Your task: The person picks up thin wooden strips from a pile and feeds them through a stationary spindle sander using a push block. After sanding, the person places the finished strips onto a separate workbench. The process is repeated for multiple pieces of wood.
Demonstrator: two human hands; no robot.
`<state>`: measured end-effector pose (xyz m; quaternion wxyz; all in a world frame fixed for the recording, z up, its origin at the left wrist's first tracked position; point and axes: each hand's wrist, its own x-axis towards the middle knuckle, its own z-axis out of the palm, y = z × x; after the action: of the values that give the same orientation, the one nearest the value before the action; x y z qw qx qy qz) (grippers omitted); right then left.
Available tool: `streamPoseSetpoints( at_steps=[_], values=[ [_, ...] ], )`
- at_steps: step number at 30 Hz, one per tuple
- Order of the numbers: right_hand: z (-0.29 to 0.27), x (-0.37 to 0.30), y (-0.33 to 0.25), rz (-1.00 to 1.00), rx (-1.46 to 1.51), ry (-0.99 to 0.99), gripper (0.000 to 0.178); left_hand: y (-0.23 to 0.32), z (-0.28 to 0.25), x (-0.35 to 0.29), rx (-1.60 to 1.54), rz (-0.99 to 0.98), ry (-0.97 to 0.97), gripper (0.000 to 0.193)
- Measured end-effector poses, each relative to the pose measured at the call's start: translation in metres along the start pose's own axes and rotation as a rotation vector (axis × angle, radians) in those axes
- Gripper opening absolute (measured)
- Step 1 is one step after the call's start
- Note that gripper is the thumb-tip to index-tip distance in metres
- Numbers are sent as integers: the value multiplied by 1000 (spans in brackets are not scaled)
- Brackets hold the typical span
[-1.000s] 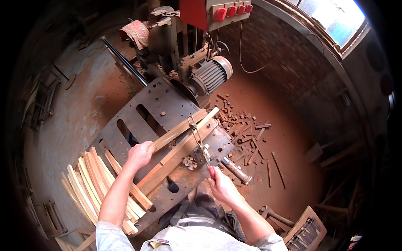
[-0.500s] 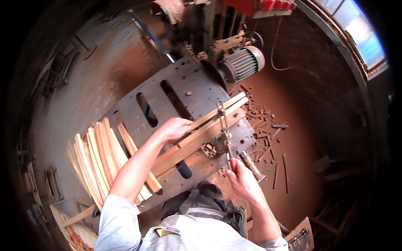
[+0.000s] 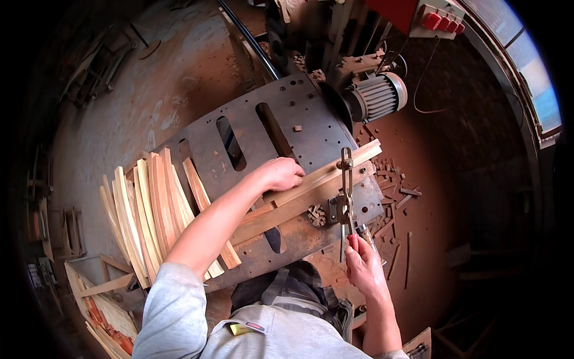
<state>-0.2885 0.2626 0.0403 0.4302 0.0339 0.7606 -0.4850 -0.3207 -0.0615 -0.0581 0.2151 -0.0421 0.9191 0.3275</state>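
Note:
My left hand (image 3: pixel 283 175) is closed on the far edge of a wooden strip (image 3: pixel 320 178), its fingertips partly hidden. The strip lies along a wooden guide board (image 3: pixel 293 206) on the slotted metal machine table (image 3: pixel 206 128). To the right, my right hand (image 3: pixel 366 267) grips the red handle of a toggle clamp (image 3: pixel 347 206). The clamp's long slotted arm reaches across the strip near its right end. Whether its tip presses on the wood I cannot tell.
Several long wooden strips (image 3: pixel 146 209) lie side by side at the table's left. A grey electric motor (image 3: pixel 379 97) sits beyond the far right corner. Offcuts (image 3: pixel 397 185) litter the floor at right. A small wood block (image 3: pixel 298 128) rests on the table.
The whole view has shifted, so the table appears farther right and lower. The gap at the strip's right end looks narrower. Both hands keep their holds.

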Motion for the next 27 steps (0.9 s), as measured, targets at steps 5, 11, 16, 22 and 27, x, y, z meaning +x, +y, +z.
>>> streamPoseSetpoints(
  at_steps=[5, 11, 16, 22, 27],
  values=[
    [2, -3, -8, 36, 52, -8, 30, 7, 1, 12, -177, -34, -16, 39],
    [0, 1, -1, -5, -17, -8, 25, 2, 4, 16, -148, 21, -5, 36],
    [-52, 80, -7, -541, -480, 287, 30, 8, 23, 6, -168, -97, 127, 32],
    [-89, 251, -27, -588, -274, 491, 50, 21, 19, 9, -187, -136, 100, 34],
    [-85, 270, -28, -551, -329, 389, 50, 4, 28, 7, -109, -7, 221, 33]
  ],
)
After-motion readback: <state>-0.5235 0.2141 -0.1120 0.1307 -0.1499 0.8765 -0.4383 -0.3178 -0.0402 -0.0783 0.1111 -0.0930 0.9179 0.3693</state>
